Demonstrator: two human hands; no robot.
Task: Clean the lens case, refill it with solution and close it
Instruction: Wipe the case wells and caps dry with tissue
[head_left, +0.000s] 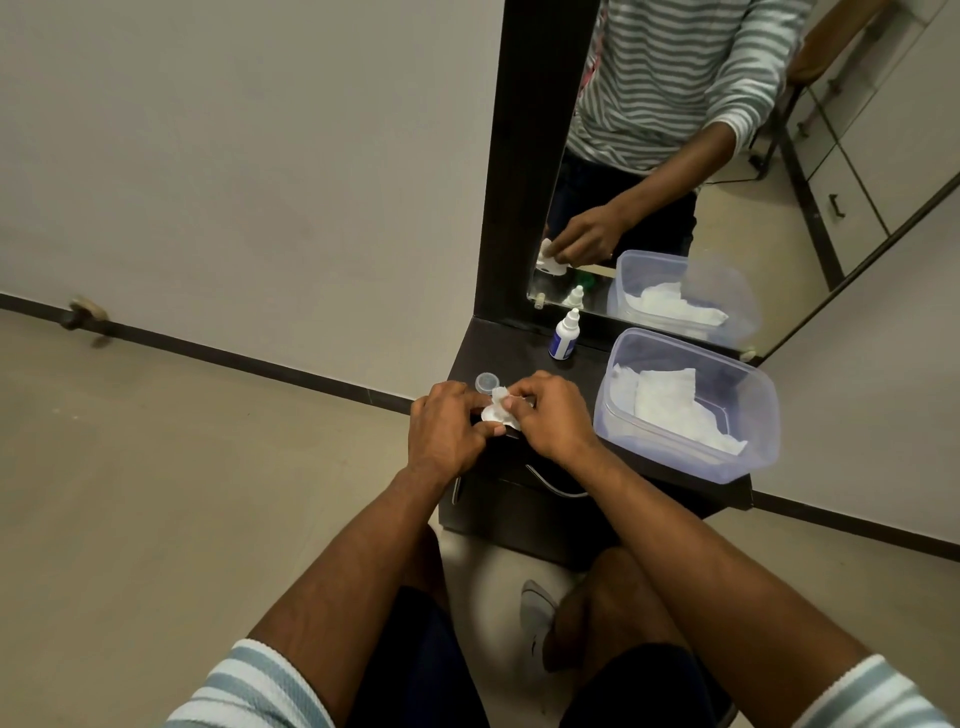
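The lens case (496, 413) is held over the near edge of the dark shelf (519, 358), gripped by the left hand (447, 431) and wiped with a tissue (503, 399) pinched in the right hand (553, 410); cleaning is judged under way. Refilling calls for the solution bottle (562, 336), far right. A loose cap (485, 383) lies beside; a tissue-filled tub (691, 457) crowds the right.

Single head-worn view, steeply downward, close over the dark shelf (524, 358).
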